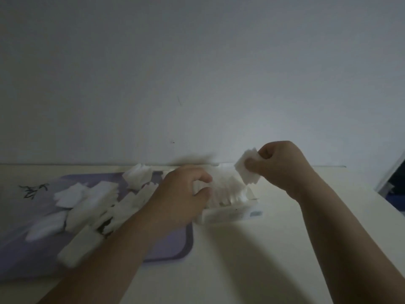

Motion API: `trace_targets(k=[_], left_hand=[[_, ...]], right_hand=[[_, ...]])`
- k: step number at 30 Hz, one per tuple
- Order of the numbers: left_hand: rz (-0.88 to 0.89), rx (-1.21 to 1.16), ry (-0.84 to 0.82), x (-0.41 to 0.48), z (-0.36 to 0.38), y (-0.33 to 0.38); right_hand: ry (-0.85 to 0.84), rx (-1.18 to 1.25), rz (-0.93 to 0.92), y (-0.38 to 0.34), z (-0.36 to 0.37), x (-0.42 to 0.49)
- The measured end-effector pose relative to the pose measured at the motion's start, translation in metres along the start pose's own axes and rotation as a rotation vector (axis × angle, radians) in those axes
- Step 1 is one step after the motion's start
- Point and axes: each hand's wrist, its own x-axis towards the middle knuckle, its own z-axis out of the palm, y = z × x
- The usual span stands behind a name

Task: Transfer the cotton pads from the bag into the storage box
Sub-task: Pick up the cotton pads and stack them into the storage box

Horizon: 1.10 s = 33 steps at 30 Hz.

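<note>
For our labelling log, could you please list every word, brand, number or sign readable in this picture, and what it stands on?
No text is readable.
Dark strokes on the flat lilac mat: perhaps script or a drawing, too blurred to read.
White plastic storage box: no label legible.
White square cotton pads: blank.

Left hand (182, 189), right hand (282, 165), one storage box (228, 215), one mat (171, 244), many cotton pads (87, 205).
</note>
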Motion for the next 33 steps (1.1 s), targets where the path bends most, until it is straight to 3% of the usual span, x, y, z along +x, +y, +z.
trace_targets(k=[6, 14, 20, 27, 29, 31, 33], left_hand=[[0.042, 0.215, -0.145, 0.013, 0.028, 0.009], [0.021, 0.21, -0.154, 0.012, 0.032, 0.0], [0.09, 0.212, -0.134, 0.01, 0.031, -0.003], [0.155, 0.126, -0.062, -0.03, -0.011, -0.008], [0.136, 0.148, -0.04, -0.048, -0.028, -0.017], [0.08, 0.186, 0.0, -0.064, -0.045, -0.026], [0.045, 0.242, 0.051, -0.08, -0.066, -0.037]], right_hand=[[-0.061, -0.364, 0.048, 0.026, 0.019, 0.007], [-0.147, -0.716, 0.048, 0.012, 0.053, 0.018], [-0.412, -0.486, 0.105, 0.008, 0.038, 0.023], [0.002, -0.627, -0.09, -0.018, 0.034, 0.002], [0.004, -0.44, -0.211, -0.044, 0.042, -0.011], [-0.114, -0.17, -0.302, -0.071, 0.062, -0.028], [-0.263, -0.048, -0.347, -0.086, 0.096, -0.044]])
